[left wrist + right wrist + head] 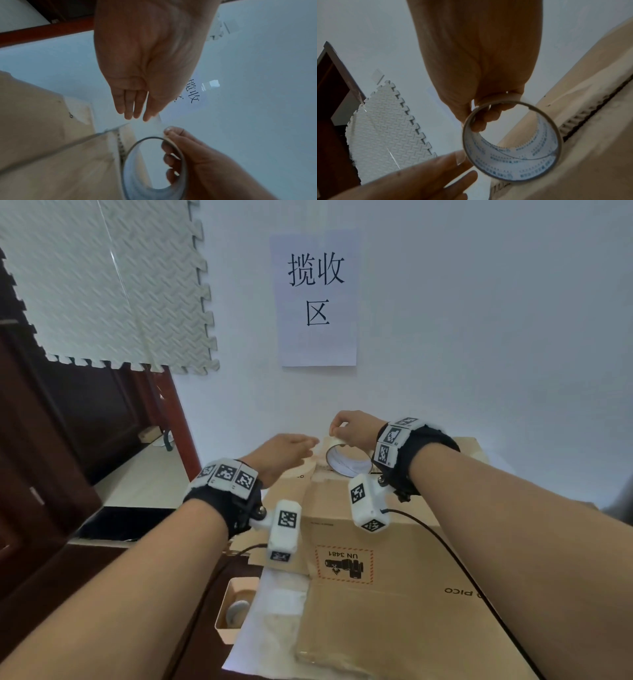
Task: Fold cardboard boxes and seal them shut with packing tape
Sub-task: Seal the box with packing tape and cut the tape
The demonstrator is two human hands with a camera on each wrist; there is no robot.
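Note:
A brown cardboard box (376,542) with a UN 3481 label stands in front of me, its top flaps folded down. At its far edge my right hand (356,428) grips a roll of clear packing tape (349,465), thumb on the outside and fingers inside the core (513,169). Just left of the roll, my left hand (284,453) pinches the free tape end (157,120) between thumb and forefinger, the other fingers straight. A short strip runs from the roll (180,152) to that hand. The box's centre seam (583,121) lies beside the roll.
A small beige bin (236,611) holding another roll sits at the box's near left, next to a white sheet (274,628). A white wall with a paper sign (317,299) is close behind the box. Foam mat (102,285) and dark wooden door (51,440) are left.

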